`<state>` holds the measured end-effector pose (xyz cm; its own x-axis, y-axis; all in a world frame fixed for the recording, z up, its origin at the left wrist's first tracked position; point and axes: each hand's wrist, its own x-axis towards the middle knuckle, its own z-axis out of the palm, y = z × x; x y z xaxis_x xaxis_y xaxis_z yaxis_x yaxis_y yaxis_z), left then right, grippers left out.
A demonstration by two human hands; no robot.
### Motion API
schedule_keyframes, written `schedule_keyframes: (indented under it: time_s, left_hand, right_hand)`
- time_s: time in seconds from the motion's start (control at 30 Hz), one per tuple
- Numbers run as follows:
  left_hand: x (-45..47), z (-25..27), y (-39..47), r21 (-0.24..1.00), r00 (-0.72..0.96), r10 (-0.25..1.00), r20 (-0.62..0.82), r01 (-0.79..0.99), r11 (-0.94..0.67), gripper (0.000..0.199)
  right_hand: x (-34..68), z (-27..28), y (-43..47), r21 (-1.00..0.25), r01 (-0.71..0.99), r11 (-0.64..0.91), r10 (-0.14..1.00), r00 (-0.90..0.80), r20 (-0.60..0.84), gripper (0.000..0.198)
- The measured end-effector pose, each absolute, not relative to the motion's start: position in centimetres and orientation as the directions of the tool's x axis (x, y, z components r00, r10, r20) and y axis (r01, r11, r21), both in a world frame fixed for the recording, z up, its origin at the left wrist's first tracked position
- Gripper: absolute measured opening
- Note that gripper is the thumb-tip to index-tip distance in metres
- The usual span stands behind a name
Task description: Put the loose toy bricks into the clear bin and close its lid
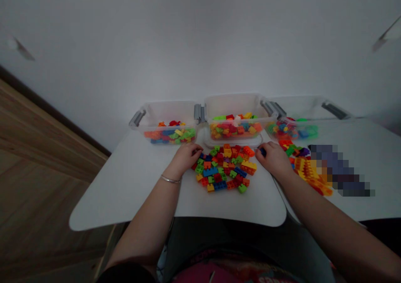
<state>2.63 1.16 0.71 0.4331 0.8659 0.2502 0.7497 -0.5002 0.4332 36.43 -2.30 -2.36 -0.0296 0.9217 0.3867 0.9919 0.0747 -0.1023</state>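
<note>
A pile of colourful toy building bricks (216, 170) lies on the white table, spread between my two hands. At the pile's upper left edge is my left hand (185, 157), its fingers curled in against the bricks; whatever they pinch is hidden. My right hand (275, 160) is closed at the pile's upper right, thumb and fingers around a dark blue brick (263, 152). A yellow brick (249, 167) lies on the pile's right side, close to this hand.
Clear boxes with grey latches stand along the wall: left box (171, 124), middle box (234, 107), right box (307, 107), each holding colourful pieces. A clear lid (234, 143) lies before the middle one. Yellow toy pieces (310, 174) and a pixelated patch are at right.
</note>
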Motion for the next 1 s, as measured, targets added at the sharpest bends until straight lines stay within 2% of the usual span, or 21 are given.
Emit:
schedule_keyframes:
  time_s: [0.17, 0.33, 0.43, 0.53, 0.7, 0.87, 1.0]
  left_hand:
    - [2.7, 0.8, 1.1, 0.432, 0.442, 0.864, 0.242, 0.748, -0.503, 0.020]
    - [2.6, 0.9, 1.1, 0.436, 0.434, 0.868, 0.240, 0.751, -0.496, 0.020]
    - [2.6, 0.8, 1.2, 0.437, 0.438, 0.866, 0.241, 0.748, -0.500, 0.020]
    - [2.7, 0.8, 1.3, 0.435, 0.433, 0.867, 0.246, 0.750, -0.497, 0.020]
    - [2.7, 1.0, 1.2, 0.435, 0.442, 0.864, 0.241, 0.747, -0.503, 0.019]
    - [2.8, 0.9, 1.1, 0.438, 0.436, 0.865, 0.247, 0.746, -0.501, 0.018]
    - [2.8, 0.8, 1.2, 0.441, 0.440, 0.862, 0.250, 0.741, -0.506, 0.019]
  right_hand:
    - [36.3, -2.3, -2.3, -0.233, 0.968, 0.093, 0.892, 0.023, 0.451, 0.025]
    - [35.9, -1.4, -2.3, -0.544, 0.831, 0.119, 0.819, 0.227, 0.527, 0.022]
    - [34.5, 0.2, -2.7, -0.640, 0.742, 0.198, 0.776, 0.280, 0.565, 0.020]
    - [31.9, 2.1, -3.4, -0.611, 0.717, 0.335, 0.790, 0.139, 0.597, 0.019]
    - [26.8, 3.4, -3.9, -0.471, 0.666, 0.578, 0.752, -0.210, 0.625, 0.017]
    - [24.5, 2.2, -3.2, -0.368, 0.694, 0.619, 0.743, -0.365, 0.561, 0.016]
    - [24.6, 1.5, -2.8, -0.338, 0.710, 0.618, 0.743, -0.387, 0.546, 0.014]
